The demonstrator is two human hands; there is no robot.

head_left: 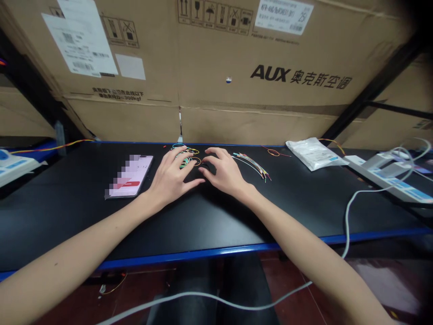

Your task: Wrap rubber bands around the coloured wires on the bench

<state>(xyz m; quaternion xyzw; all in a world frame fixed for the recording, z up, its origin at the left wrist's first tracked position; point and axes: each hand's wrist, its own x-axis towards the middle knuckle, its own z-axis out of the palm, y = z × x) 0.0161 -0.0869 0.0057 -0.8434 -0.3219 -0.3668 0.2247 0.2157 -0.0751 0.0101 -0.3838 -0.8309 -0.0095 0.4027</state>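
Both my hands rest on a black table point(203, 216) near its far edge. My left hand point(172, 176) lies with fingers spread over a small tangle of coloured wire loops point(186, 153). My right hand point(223, 171) sits beside it, fingers curved and apart, fingertips touching the table next to the same loops. The thumbs point toward each other over a dark gap; nothing shows between them. A bundle of straight coloured wires point(252, 164) lies just right of my right hand.
A phone point(130, 176) with a lit screen lies left of my left hand. A white plastic bag point(313, 153) and power strips point(389, 176) with a grey cable sit at the right. Large cardboard boxes point(216, 67) stand behind the table.
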